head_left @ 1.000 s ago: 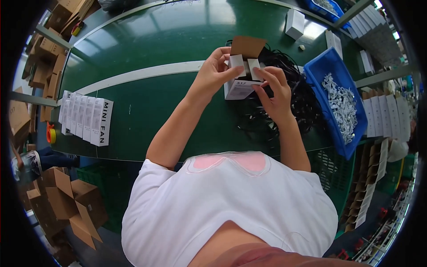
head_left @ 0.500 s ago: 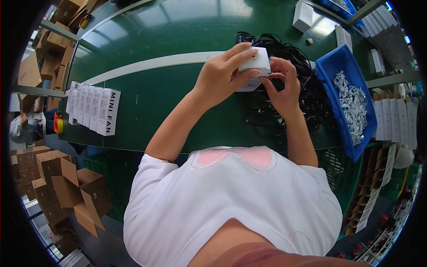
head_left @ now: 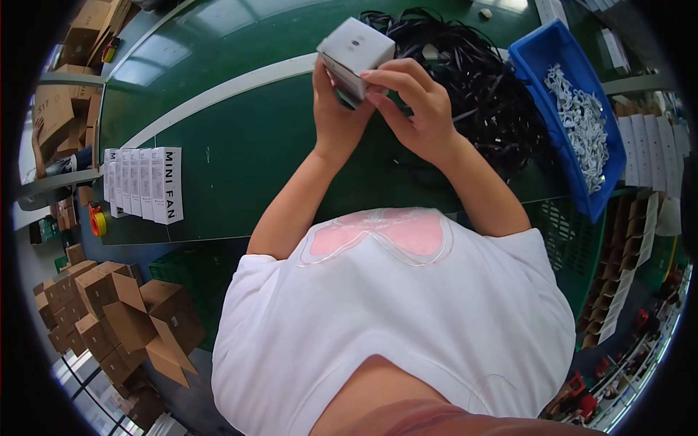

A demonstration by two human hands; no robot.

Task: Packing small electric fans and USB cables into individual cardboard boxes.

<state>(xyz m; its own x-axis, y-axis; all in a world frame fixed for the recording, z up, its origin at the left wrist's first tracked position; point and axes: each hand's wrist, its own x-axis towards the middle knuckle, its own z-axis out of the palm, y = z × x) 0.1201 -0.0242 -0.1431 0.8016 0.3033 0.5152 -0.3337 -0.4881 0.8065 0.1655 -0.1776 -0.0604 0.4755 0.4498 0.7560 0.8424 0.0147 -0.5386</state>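
Note:
A small white cardboard box [head_left: 358, 43] is held up over the green table, tilted, with a small dark round mark on its end face. My left hand [head_left: 336, 120] is closed round its left and near sides; part of the fingers is hidden behind it. At its right near edge, the thumb and fingers of my right hand [head_left: 420, 105] are pinched against the box. Just right of my hands lies a tangled heap of black cords [head_left: 487, 109].
A blue bin [head_left: 592, 207] with bundled white cords [head_left: 582, 127] stands right of the heap. Several white printed boxes [head_left: 145, 185] stand in a row at the left. Tape rolls [head_left: 97, 219] sit at the left table edge; an open carton [head_left: 171, 320] is below. Another person's hand [head_left: 38, 132] touches a far-left carton.
The box has moved left and been turned, its end face now toward me. My left hand has gone from over it to its near left side; my right hand has shifted left.

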